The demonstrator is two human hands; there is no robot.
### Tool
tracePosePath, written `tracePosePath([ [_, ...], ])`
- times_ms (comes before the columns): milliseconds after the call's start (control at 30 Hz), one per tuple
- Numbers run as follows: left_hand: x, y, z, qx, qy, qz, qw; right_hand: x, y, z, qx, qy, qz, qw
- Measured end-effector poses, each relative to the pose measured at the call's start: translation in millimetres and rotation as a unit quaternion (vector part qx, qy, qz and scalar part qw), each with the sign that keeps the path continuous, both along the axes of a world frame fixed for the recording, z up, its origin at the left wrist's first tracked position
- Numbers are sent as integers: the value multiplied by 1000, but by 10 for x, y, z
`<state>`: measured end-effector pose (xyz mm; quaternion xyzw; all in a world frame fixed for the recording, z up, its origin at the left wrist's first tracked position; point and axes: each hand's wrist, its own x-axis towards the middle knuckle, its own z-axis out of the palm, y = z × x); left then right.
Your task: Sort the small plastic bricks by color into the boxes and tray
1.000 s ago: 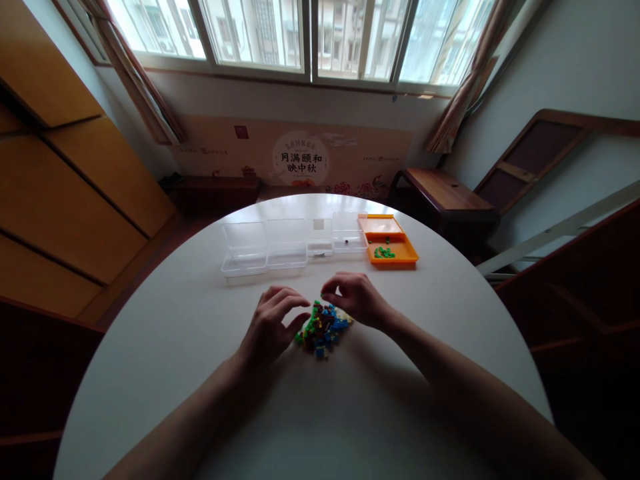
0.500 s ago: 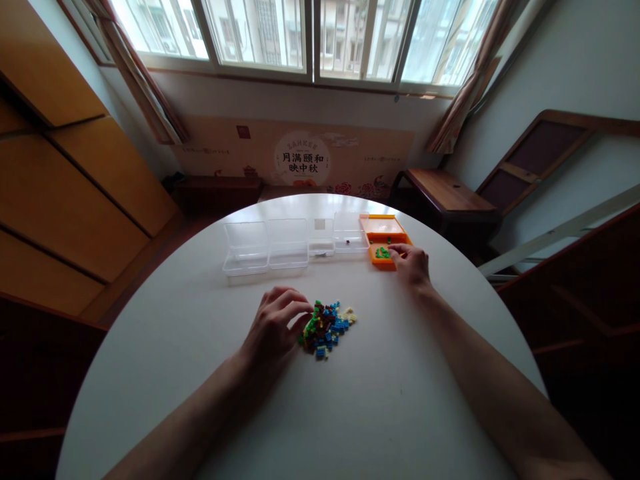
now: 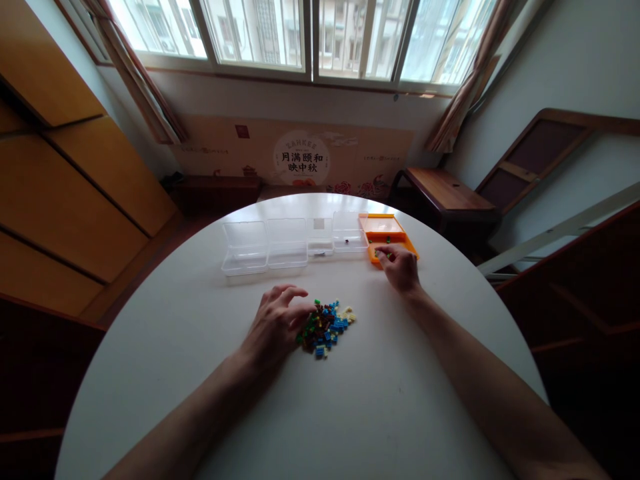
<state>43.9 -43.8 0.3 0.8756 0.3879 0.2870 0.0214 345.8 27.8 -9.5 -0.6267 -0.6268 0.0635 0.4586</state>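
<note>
Our left hand, fingers spread and loose, rests against the pile of small coloured bricks mid-worktop, seemingly to steady it. Our right hand hovers over the open orange case; whether its curled fingers pinch anything we cannot tell. Clear boxes stand alongside.

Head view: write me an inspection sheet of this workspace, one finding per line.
Surface: round white table, bare in front.
Job's things: pile of small coloured bricks at centre; orange box open at the far right, small green pieces inside.
Clutter: four clear plastic boxes, open, in a row left of the orange box.
Hands: left hand at the pile's left edge; right hand over the orange box's front tray.
Cables: nothing seen.
Surroundings: windows, curtains, wooden bench.
</note>
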Motion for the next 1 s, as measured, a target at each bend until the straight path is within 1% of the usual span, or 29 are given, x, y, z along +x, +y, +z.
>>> tracePosePath([
  [100, -6, 5, -4, 3, -16, -5, 1000, -38, -20, 3, -4, 1, 15, 1000],
  [333, -14, 17, 12, -46, -18, 10, 999, -252, -117, 35, 5, -11, 91, 996],
  [433, -9, 11, 18, -39, -21, 8, 999, -353, -174, 65, 5, -20, 134, 991],
  [533, 2, 7, 17, -21, -26, -13, 999, -423, -225, 91, 4, -30, 170, 985],
  [600, 7, 9, 15, -15, -27, -22, 999, -452, -251, 102, 6, -34, 184, 982],
  [767, 3, 22, 25, -34, -29, -9, 999, -495, -285, 118, 7, -30, 200, 979],
  [900, 8, 24, 53, -23, -65, -23, 997, -547, -309, 148, -2, -10, 209, 978],
  [1000, 23, 14, 76, 0, -120, -41, 992, -631, -366, 193, -51, 27, 260, 964],
])
